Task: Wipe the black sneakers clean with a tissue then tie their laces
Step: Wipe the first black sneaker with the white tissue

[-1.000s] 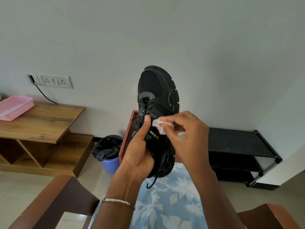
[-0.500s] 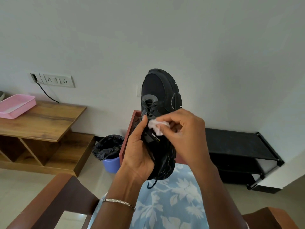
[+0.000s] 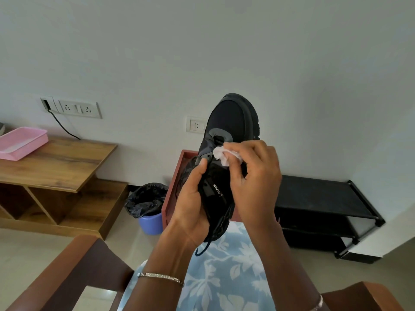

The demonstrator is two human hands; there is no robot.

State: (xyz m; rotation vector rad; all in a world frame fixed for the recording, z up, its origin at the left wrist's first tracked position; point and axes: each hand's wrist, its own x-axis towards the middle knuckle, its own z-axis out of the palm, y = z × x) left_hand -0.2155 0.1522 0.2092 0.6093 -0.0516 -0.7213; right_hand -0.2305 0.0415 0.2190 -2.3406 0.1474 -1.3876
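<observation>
**Black sneaker [image 3: 233, 122] held toe-up at centre frame, tissue at its laces**

White letters on the tongue label [image 3: 216, 189] read "CLYMB", printed sideways to the camera and running along the length of the shoe. A small mark sits beside the word, too small to make out. No other writing can be read anywhere in the frame.

The sneaker stands nearly upright just right of centre, with its toe toward the top of the frame and its heel down. The left hand [image 3: 193, 205] grips it from the left around the heel and ankle part, thumb laid up along the tongue edge. The right hand [image 3: 256, 176] comes in from the right with curled fingers that pinch a crumpled white tissue [image 3: 221, 154]. The tissue lies against the upper laces just below the grey toe patch and appears to touch the shoe there. A loose lace end [image 3: 203, 248] hangs below the heel over a blue floral cloth [image 3: 224, 265] at lower centre.

A silver bracelet [image 3: 160, 278] circles the left wrist. At the left, a pink tray [image 3: 22, 142] rests on a wooden table [image 3: 56, 162], below a socket plate [image 3: 76, 107] on the wall. A purple bin [image 3: 150, 223] lined with a black bag stands on the floor left of the hands, and a black shoe rack [image 3: 318, 198] stands at the right.
</observation>
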